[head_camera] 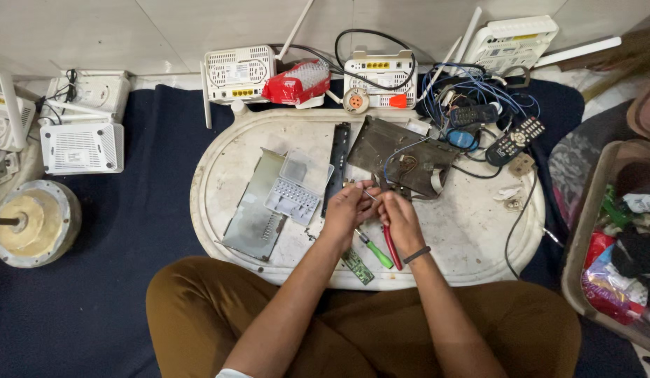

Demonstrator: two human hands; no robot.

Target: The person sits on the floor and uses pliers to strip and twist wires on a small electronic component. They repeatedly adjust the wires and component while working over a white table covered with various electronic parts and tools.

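Both hands meet mid-tray [220, 210]: left hand [347, 208] pinches a small part, right hand [400, 217] grips red pliers [392, 246] (green screwdriver [374, 250] beside).

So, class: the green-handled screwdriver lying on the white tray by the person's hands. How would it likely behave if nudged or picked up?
The green-handled screwdriver has a rounded handle, so a sideways nudge would probably roll it across the flat tray. It looks slim and short, so likely light. Its metal shaft should stay stiff, not flop. The red-handled tool beside it might stop the roll.
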